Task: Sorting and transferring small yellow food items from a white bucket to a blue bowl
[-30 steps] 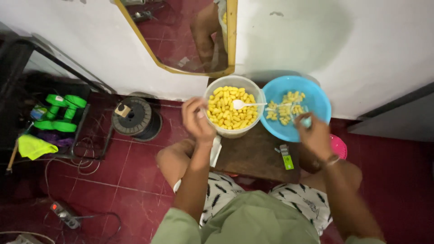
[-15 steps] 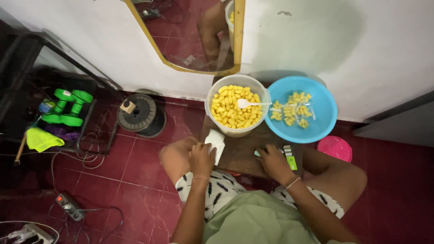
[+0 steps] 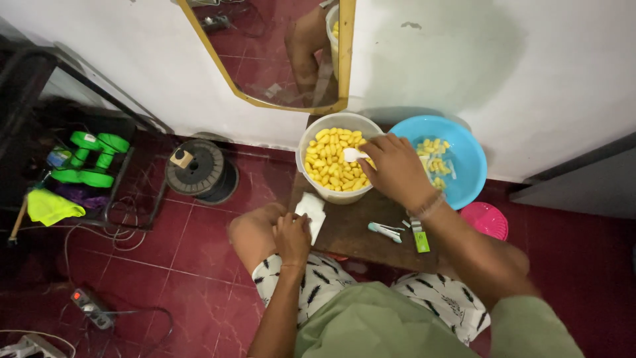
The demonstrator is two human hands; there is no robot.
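At frame centre, the right hand grips a white spoon over the nearly full white bowl of yellow pieces; few remain in the blue basin. The left hand rests relaxed beside white paper.

This was a room in a home — dark red tiled floor, scuffed white plastered wall, a gold-framed mirror propped against it. Green plastic dumbbells sat on a low black metal rack, a black cable spool beside it, a white power strip trailing across the floor — household clutter, nothing commercial.
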